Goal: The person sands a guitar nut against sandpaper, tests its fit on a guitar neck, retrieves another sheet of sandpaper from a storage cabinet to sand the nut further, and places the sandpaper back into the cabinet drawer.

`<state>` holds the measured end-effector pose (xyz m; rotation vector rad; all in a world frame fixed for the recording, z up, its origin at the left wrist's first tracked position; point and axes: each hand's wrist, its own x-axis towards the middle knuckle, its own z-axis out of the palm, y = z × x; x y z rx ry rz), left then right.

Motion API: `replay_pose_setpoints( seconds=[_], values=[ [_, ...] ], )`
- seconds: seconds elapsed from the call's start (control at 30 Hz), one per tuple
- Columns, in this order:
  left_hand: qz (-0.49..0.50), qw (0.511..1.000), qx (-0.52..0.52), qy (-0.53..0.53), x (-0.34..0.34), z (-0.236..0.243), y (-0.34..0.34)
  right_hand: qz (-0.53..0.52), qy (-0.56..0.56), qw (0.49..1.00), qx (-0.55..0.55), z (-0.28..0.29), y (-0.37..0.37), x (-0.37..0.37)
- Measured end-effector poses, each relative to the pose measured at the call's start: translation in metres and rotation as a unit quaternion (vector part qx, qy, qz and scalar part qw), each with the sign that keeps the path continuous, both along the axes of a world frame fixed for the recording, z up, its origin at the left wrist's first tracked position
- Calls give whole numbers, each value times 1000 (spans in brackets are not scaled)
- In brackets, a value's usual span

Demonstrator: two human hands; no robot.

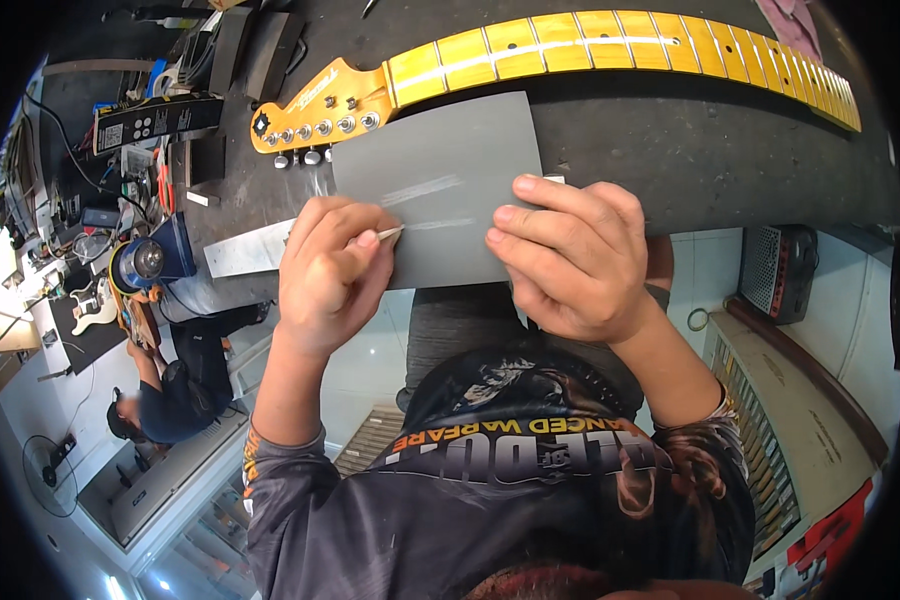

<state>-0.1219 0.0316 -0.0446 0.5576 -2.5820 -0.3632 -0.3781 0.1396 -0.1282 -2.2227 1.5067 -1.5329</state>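
Observation:
A dark grey sheet of sandpaper (pixel 440 140) lies at the table's near edge, with two pale streaks of dust across it. My left hand (pixel 335 265) pinches a small, thin, off-white piece (pixel 390 232), its tip touching the sheet by the lower streak. Most of that piece is hidden by my fingers. At the sheet's right side, my right hand (pixel 580 255) grips the edge, fingers on top and the thumb mostly out of sight. Just beyond the sheet rests a guitar neck (pixel 560 45) with a yellow fretboard and a headstock (pixel 320 110) carrying metal tuners.
A metal straightedge (pixel 250 250) lies left of my left hand. Farther left are a black box (pixel 160 122), a blue-based device (pixel 165 255) and cluttered tools. Another person (pixel 185 385) works at the left near a pale guitar body (pixel 94 307). A pink cloth (pixel 792 25) lies at the far right.

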Motion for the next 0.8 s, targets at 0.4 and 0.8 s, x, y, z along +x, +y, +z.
replay_pose_setpoints(
  seconds=[0.4,0.8],
  values=[
    [-6,1000,-4,11,7,-1,1,-6,5,1000,-7,-2,1,1],
    [-27,999,20,43,-7,-8,6,-12,17,1000,-6,-2,2,1]
  ],
)
